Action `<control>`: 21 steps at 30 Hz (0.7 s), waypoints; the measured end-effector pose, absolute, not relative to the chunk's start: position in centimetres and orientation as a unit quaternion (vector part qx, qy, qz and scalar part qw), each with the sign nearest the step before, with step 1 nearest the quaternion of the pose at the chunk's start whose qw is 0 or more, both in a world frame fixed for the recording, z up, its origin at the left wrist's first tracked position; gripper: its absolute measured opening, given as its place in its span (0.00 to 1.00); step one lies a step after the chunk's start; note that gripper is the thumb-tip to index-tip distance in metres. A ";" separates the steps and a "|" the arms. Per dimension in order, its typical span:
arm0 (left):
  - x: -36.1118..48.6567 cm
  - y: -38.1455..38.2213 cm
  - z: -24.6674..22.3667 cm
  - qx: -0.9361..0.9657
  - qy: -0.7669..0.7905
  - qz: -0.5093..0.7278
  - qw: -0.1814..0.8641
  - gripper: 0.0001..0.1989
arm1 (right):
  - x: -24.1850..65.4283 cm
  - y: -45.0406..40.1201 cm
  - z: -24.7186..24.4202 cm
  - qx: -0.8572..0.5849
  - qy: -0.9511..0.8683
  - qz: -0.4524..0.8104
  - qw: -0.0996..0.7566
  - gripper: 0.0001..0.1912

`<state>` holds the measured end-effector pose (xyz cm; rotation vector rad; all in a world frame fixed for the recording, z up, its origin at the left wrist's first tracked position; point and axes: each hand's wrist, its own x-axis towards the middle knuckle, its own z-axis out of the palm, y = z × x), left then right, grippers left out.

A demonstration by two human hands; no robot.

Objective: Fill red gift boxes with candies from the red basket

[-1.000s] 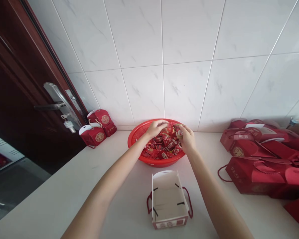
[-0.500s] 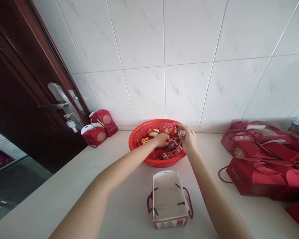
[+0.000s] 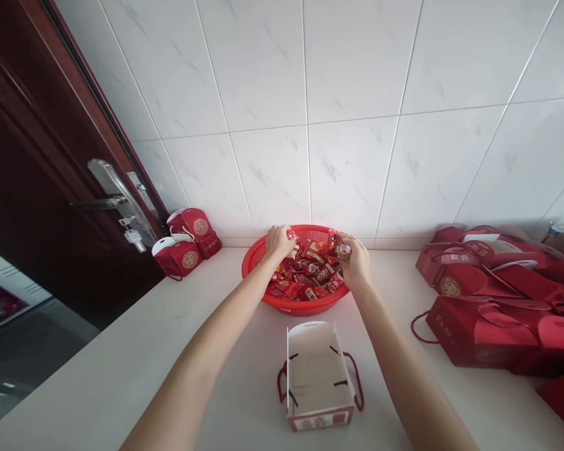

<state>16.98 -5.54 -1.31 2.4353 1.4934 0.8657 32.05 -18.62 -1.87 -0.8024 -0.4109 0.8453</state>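
A red plastic basket (image 3: pixel 305 307) full of wrapped candies (image 3: pixel 310 269) stands against the tiled wall. Over its left rear part, my left hand (image 3: pixel 278 243) is closed on a red-and-gold wrapped candy (image 3: pixel 292 237), partly hidden by the fingers. At the basket's right rim my right hand (image 3: pixel 356 260) grips wrapped candy (image 3: pixel 343 249), red and gold; how many pieces it holds I cannot tell. Nearer to me, between my forearms, sits an open-topped gift box (image 3: pixel 314 369), white inside, with dark red cord handles at its sides.
Many red gift boxes (image 3: pixel 479 332) are piled along the right side of the white counter (image 3: pixel 207 300). Two small red boxes (image 3: pixel 178 258) stand at the back left, beside a dark wooden door (image 3: pixel 37 156) with keys hanging from its lock.
My left hand has moved from the middle of the candies to the left and back, coming up with a candy. My right hand has stayed at the right rim.
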 end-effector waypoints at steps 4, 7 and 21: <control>17.9 -6.3 -1.8 0.870 0.429 0.211 0.123 0.12 | 31.9 -18.7 -1.7 -0.370 -0.181 0.395 0.821 0.02; 18.7 -7.1 -2.4 0.909 0.374 0.111 0.148 0.11 | 32.0 -18.8 -1.7 -0.362 -0.178 0.396 0.825 0.04; 19.5 -8.5 -2.2 0.920 0.386 -0.014 0.072 0.23 | 32.3 -18.3 -2.2 -0.329 -0.186 0.412 0.829 0.03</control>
